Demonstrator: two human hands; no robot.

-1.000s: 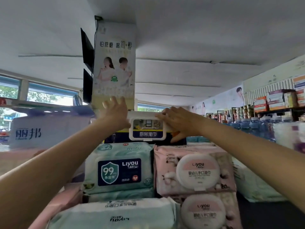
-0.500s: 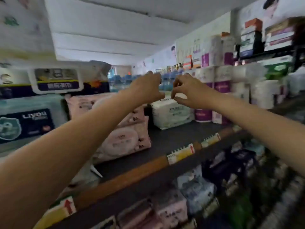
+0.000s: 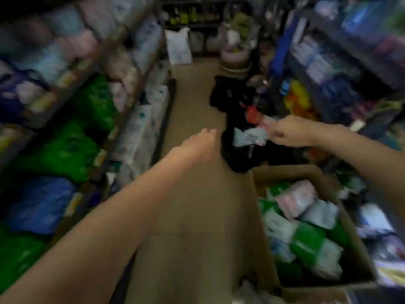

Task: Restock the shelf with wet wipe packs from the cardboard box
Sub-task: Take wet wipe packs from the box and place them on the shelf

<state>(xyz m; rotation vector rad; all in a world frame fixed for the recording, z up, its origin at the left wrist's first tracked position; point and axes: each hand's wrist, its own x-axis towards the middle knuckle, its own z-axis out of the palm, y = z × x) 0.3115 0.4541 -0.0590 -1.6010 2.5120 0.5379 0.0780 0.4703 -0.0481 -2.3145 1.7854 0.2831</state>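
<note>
Hands off shelf now; cardboard box (image 3: 260,194) (blurred) holds green, pink, white packs (image 3: 306,242).

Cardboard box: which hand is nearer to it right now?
Right. The right hand hangs above the cardboard box, just beyond its far edge; the left hand reaches out over the aisle floor, off to the box's left.

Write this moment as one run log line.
left hand: open, empty | right hand: empty | cardboard box: wet wipe packs inside
</note>
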